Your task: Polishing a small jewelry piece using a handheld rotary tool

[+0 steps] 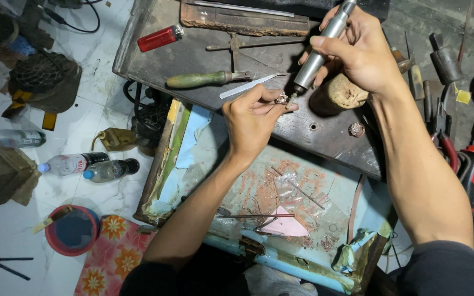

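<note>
Dark, worn wooden surface (193, 55): red lighter (160, 38) near rear left; green-handled file (207, 79) just beside thin metal blade (250, 85); rusty flat bar (245, 22) along rear edge; small ornate ring (356, 129) near front right. White marble floor (6, 230): plastic bottles (89, 166), red bowl (72, 230), floral mat (113, 255).

Small ring (282, 98) detail unclear; tool (325, 41) top cropped.
</note>
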